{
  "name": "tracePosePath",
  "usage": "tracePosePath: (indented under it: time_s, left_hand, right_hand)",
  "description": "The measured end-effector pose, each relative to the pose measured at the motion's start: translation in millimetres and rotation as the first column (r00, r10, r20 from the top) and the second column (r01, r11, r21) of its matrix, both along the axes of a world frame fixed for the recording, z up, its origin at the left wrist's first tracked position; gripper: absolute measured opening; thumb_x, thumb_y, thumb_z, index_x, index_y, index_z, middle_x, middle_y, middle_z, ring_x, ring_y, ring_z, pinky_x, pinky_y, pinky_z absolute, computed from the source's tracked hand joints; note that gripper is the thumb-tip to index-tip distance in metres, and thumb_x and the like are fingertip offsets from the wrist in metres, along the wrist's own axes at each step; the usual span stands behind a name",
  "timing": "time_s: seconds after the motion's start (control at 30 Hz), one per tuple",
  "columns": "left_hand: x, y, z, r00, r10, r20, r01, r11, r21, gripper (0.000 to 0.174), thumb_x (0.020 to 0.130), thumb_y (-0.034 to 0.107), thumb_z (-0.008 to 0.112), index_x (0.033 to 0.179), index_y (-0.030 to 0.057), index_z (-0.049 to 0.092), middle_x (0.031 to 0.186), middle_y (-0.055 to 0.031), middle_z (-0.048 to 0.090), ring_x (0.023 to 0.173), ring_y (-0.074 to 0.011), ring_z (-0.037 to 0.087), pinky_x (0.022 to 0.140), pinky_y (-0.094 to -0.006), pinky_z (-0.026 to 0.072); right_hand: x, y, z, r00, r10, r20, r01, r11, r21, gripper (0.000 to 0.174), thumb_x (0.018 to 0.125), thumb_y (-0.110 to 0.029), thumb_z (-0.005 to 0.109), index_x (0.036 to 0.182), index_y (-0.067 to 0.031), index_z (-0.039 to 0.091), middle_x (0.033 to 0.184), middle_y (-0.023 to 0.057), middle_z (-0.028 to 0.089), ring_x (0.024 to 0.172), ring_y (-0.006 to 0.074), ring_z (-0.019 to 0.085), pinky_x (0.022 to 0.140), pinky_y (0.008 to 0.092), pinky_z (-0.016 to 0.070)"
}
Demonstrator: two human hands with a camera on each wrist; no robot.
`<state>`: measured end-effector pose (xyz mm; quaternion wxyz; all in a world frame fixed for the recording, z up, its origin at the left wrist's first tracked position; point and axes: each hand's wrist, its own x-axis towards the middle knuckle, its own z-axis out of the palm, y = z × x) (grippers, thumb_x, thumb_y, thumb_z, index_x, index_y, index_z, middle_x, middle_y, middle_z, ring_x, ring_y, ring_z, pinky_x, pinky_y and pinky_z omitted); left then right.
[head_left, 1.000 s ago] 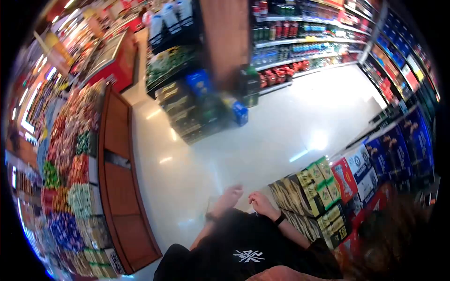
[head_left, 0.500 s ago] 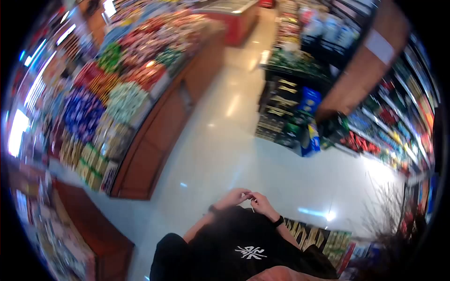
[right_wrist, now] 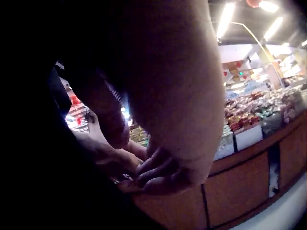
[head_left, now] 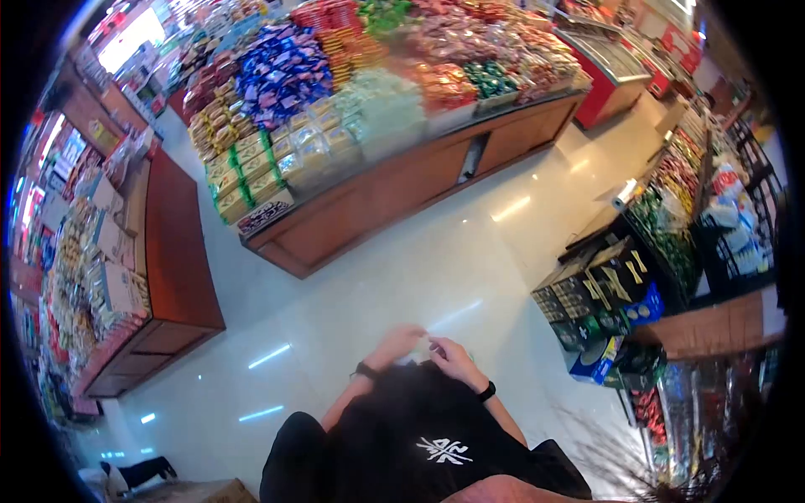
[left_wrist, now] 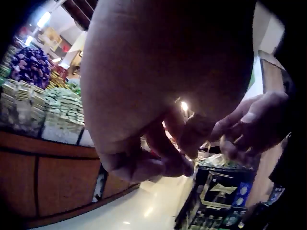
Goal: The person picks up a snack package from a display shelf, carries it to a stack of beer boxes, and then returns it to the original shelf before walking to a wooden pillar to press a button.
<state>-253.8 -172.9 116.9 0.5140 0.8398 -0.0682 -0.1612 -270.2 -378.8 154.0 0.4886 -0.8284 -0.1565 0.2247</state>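
In the head view my left hand and right hand are held close together in front of the black shirt, above the pale floor. The left wrist view shows the left hand's fingers loosely bent, with no object visible in them. Beside them is the right hand, its fingers also bent. From the right wrist view, the right fingers lie right at the left hand, overlapping it. Each wrist wears a dark band. Nearest ahead is a wooden counter heaped with wrapped packets.
A second wooden counter with packets and boxes stands at left. On the right are stacked black cartons, a blue box and a produce stand. Red freezer cases line the back. Shiny tiled floor runs between them.
The head view has swung left: the packet counter has come from the left side to straight ahead, and the black cartons have ended up at right. The hands stay together before the body.
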Motion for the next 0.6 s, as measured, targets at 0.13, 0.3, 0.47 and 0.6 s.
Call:
tracePosePath:
  time_s: [0.13, 0.3, 0.47, 0.6]
  left_hand:
    - [1, 27, 15, 0.984, 0.172, -0.051, -0.167, 0.981, 0.094, 0.028, 0.089, 0.019, 0.054, 0.110, 0.0049, 0.066, 0.103, -0.0153, 0.067, 0.099, -0.0284, 0.063, 0.088, -0.0375, 0.0471]
    - [23, 35, -7, 0.968, 0.228, -0.105, -0.230, 0.973, -0.002, 0.031, 0.091, 0.021, 0.052, 0.114, 0.0043, 0.064, 0.108, -0.0155, 0.066, 0.102, -0.0312, 0.062, 0.090, -0.0394, 0.0471]
    - [78, 56, 0, 0.961, 0.227, -0.157, -0.225, 0.974, 0.029, 0.031, 0.093, 0.022, 0.053, 0.117, 0.0041, 0.061, 0.112, -0.0155, 0.064, 0.102, -0.0278, 0.062, 0.089, -0.0365, 0.0476]
    - [124, 87, 15, 0.956, 0.291, -0.041, -0.288, 0.955, 0.066, 0.030, 0.093, 0.021, 0.054, 0.117, 0.0033, 0.060, 0.110, -0.0165, 0.065, 0.099, -0.0269, 0.063, 0.087, -0.0355, 0.0481]
  right_hand:
    - [20, 19, -9, 0.992, 0.093, 0.083, -0.093, 0.996, -0.011, 0.022, 0.087, -0.014, 0.061, 0.104, -0.0002, 0.064, 0.085, 0.0126, 0.064, 0.076, 0.0203, 0.062, 0.070, 0.0303, 0.0498]
    - [69, 33, -13, 0.982, 0.164, 0.095, -0.160, 0.986, -0.053, 0.016, 0.087, -0.012, 0.060, 0.096, -0.0004, 0.065, 0.082, 0.0133, 0.063, 0.074, 0.0219, 0.062, 0.069, 0.0329, 0.0494]
    - [147, 61, -13, 0.980, 0.198, -0.013, -0.199, 0.980, -0.030, 0.015, 0.088, -0.012, 0.060, 0.096, -0.0009, 0.066, 0.089, 0.0138, 0.064, 0.079, 0.0224, 0.064, 0.072, 0.0328, 0.0520]
    - [214, 89, -18, 0.970, 0.242, 0.007, -0.239, 0.961, -0.138, 0.015, 0.088, -0.010, 0.058, 0.097, -0.0014, 0.067, 0.093, 0.0131, 0.063, 0.083, 0.0236, 0.064, 0.074, 0.0317, 0.0528]
